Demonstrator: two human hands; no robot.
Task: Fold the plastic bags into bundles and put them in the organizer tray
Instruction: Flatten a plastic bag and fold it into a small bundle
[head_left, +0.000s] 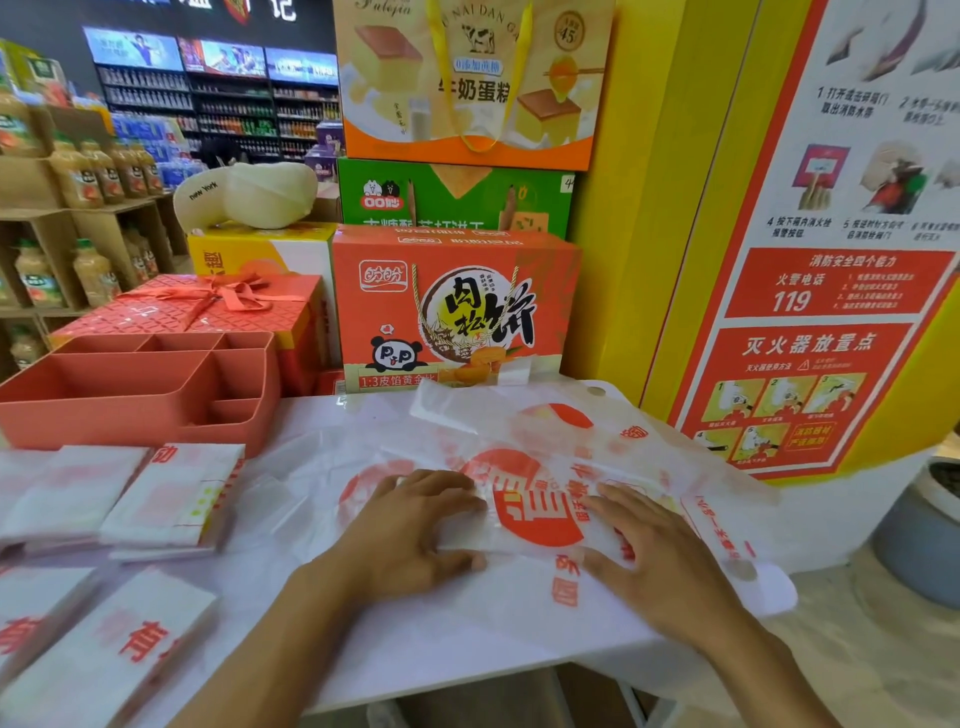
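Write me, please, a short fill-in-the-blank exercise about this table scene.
1. The left hand and the right hand both lie flat on a plastic bag spread over the ____ table.
2. The organizer tray stands to the ____ of that bag.
3. The cream cap on the yellow box reads "new ____".
4. The red poster on the wall shows the number ____.

Missing words: white; left; York; 119.

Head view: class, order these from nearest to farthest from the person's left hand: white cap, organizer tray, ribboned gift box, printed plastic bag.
1. Printed plastic bag: under the left hand.
2. Organizer tray: back left.
3. Ribboned gift box: behind the tray.
4. White cap: farthest, upper left.
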